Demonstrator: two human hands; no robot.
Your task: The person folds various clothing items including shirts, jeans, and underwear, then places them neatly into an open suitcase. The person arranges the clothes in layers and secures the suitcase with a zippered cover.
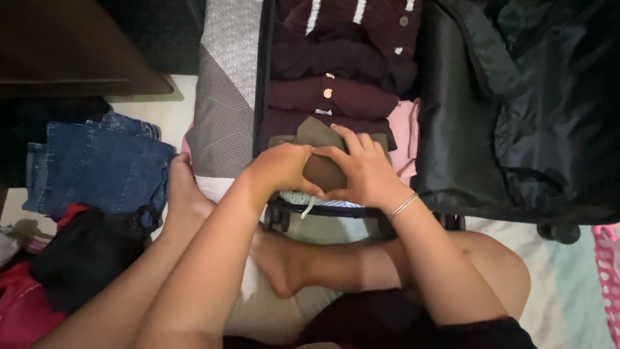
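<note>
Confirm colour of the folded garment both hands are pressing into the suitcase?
Olive-brown garment, plain, under the left hand and right hand; head view.

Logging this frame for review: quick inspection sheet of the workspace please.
Surface: bedsheet, pale, person sits cross-legged on it.
Job's things: open suitcase; olive garment under both hands, on a maroon shirt; pink cloth beside it.
Clutter: folded jeans, black and red clothes, grey pillow.
Grippers: left hand and right hand press the olive garment; bracelet on right wrist.
Cables: nothing seen.
Surroundings: dark furniture top left.
</note>
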